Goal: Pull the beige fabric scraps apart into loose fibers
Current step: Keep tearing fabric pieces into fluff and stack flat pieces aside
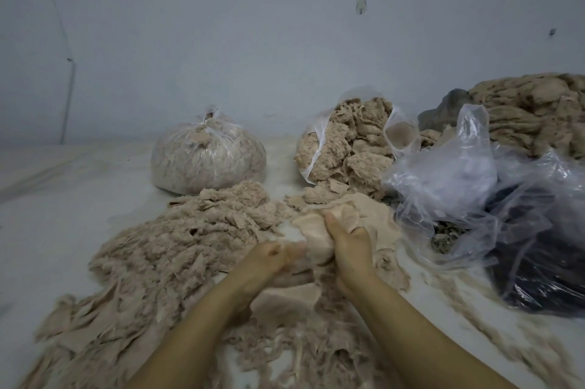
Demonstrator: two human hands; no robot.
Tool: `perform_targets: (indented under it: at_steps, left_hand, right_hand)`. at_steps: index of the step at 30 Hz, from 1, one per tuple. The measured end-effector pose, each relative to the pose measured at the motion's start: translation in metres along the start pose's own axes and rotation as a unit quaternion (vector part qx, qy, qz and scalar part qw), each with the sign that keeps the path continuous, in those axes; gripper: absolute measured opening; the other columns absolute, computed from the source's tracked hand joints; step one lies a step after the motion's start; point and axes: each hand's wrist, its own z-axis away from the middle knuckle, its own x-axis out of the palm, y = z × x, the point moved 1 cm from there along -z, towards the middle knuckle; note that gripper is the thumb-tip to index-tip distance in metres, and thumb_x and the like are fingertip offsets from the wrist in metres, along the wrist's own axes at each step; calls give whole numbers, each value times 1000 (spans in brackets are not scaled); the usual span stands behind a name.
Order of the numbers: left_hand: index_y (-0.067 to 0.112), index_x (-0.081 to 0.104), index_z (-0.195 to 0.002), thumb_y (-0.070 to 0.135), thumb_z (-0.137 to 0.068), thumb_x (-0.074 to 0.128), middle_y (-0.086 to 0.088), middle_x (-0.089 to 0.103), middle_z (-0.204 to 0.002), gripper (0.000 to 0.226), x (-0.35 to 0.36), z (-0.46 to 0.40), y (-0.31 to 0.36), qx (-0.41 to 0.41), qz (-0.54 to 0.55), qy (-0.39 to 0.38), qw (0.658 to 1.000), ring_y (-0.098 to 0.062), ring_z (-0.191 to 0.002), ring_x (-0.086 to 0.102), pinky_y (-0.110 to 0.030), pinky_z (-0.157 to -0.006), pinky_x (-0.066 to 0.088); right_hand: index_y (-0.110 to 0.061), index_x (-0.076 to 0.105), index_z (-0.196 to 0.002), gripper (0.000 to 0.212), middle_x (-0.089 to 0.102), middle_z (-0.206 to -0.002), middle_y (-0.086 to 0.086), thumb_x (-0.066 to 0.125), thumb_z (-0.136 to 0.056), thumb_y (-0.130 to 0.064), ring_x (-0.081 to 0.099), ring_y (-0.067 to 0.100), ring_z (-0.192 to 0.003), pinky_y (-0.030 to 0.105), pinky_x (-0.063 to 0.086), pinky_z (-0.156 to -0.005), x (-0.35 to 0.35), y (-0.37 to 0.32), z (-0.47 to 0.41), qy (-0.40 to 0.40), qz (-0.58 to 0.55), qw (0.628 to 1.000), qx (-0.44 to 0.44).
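1 head view, forward and down, close over floor (57,198) before wall (253,40)

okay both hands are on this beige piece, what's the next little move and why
Probably draw the hands apart. The left hand and right hand both grip the same beige fabric scrap, which looks whole, unlike the loose fiber pile on the left.

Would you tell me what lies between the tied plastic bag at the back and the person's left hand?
In the head view, the loose fiber pile fills the stretch between the tied bag and the left hand.
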Motion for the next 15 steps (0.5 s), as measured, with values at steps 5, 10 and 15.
perform_targets:
  at_steps: [5,10,15]
  left_hand:
    - [20,52,-48,21,-86,69,6,44,-42,41,15,-3,-9,9,-127,-71,989,-5,-39,37,-17,-45,30]
    - [3,53,-56,7,-90,61,8,41,-38,35,5,-3,-16,15,-96,-61,993,-3,-38,35,-18,-47,31]
    - [-5,57,-79,6,-93,55,9,50,-37,19,-5,3,-5,27,-132,-129,982,1,-39,44,-15,-51,37]
  right_hand:
    - [-6,67,-83,14,69,-60,-5,67,-89,-19,67,10,-57,20,48,-46,11,3,6,-34,-54,998,4]
    - [-2,64,-106,19,70,-94,10,59,-94,-16,67,24,-87,41,56,-82,0,-9,-9,15,-70,997,-7]
    - [-8,64,-84,15,69,-76,5,59,-94,-16,66,18,-69,31,55,-66,-12,-7,-27,42,-72,997,6]
